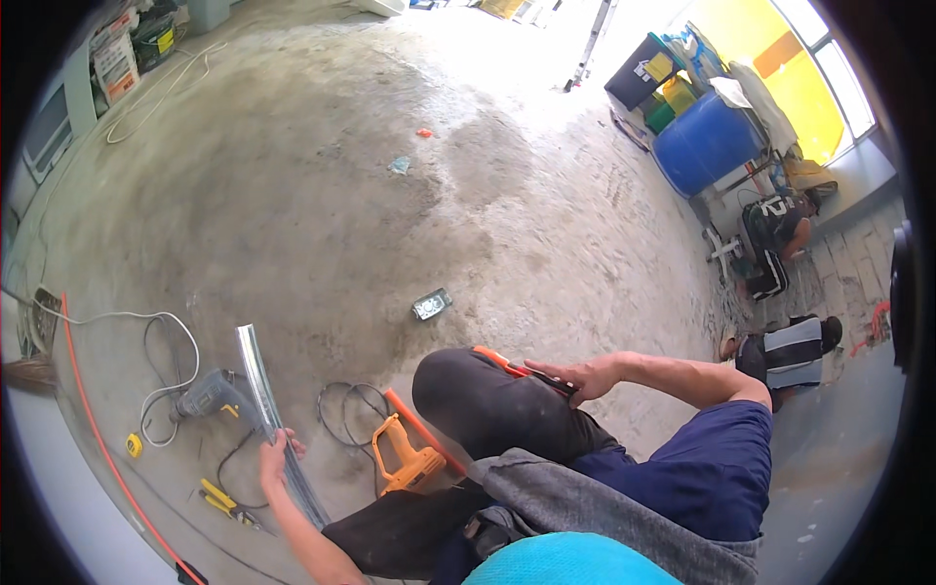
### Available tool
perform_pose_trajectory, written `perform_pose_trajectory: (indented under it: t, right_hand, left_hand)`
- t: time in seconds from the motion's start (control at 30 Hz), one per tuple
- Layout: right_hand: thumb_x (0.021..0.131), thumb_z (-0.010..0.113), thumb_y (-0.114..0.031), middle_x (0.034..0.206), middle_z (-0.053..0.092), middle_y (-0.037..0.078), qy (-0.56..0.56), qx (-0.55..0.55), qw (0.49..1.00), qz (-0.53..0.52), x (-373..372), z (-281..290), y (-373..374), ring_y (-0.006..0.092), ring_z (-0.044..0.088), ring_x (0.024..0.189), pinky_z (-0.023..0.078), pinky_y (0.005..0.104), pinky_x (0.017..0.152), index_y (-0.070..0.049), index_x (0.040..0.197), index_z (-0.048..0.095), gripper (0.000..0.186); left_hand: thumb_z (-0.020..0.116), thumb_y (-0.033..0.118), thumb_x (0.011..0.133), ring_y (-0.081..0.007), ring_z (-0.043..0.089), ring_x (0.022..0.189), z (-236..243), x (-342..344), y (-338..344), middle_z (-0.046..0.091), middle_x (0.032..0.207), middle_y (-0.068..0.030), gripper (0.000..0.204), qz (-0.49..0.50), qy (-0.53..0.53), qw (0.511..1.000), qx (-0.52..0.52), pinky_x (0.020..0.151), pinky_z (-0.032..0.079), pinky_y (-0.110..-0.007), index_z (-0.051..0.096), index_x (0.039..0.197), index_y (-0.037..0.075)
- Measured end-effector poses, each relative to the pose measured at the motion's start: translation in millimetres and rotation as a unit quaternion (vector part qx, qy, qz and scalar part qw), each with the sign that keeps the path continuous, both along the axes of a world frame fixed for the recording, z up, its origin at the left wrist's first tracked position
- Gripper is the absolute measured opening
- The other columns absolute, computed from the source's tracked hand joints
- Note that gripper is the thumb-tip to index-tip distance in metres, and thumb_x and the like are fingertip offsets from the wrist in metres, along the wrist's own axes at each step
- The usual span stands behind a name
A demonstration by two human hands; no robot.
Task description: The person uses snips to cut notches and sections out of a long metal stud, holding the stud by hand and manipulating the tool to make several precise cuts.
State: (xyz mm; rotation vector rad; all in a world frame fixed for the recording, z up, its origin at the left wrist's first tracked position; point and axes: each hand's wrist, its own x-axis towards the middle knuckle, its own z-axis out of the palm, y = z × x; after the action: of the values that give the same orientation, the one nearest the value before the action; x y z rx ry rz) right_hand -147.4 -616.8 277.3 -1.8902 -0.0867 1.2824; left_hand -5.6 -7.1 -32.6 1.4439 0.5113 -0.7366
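Note:
My left hand point(281, 455) is closed around a long, shiny metal channel point(257, 375), which slants up from the floor beside my left leg. Across my raised knee, my right hand point(588, 378) grips an orange-and-black hand tool point(505, 362); its exact kind is hard to make out. A yellow corded power tool point(413, 466) lies between my legs, close to an orange tube point(421, 427). Left of the channel are a grey corded drill point(207, 396), yellow-handled pliers point(226, 500) and a yellow tape measure point(134, 445).
A small metal box point(432, 304) sits on the concrete floor ahead. An orange pipe point(90, 414) and loose cables run along the left wall. At right, two people point(772, 234) crouch by the wall, near a blue barrel point(707, 156). A ladder leg point(591, 47) stands far off.

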Motion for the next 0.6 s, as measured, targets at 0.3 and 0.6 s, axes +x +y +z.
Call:
perform_pose_trajectory:
  t: [0.3,0.6]
  right_hand:
    - [0.084,0.066,-0.006,0.159,0.017,0.033,-0.128,-0.086,0.981,0.118,-21.3,-30.7,-14.4,0.0449,0.021,0.15,0.024,0.0485,0.123,-0.002,0.158,-0.013,0.108]
    - [0.091,0.062,-0.005,0.164,0.001,0.031,-0.162,0.004,0.966,0.201,0.0,-52.8,-20.9,0.0429,0.013,0.152,0.016,0.0469,0.125,0.0,0.15,-0.032,0.111]
  left_hand:
    - [0.066,0.034,0.095,-0.0122,0.054,0.054,-3.1,-9.7,1.3,0.055,0.062,0.0009,0.03,0.053,-0.047,0.994,0.086,0.05,0.043,-0.032,0.069,0.091,0.005]
    - [0.056,0.03,0.104,-0.0161,0.056,0.048,23.9,9.9,-6.1,0.057,0.062,-0.0044,0.032,0.075,-0.046,0.988,0.124,0.046,0.045,-0.034,0.065,0.093,0.002]
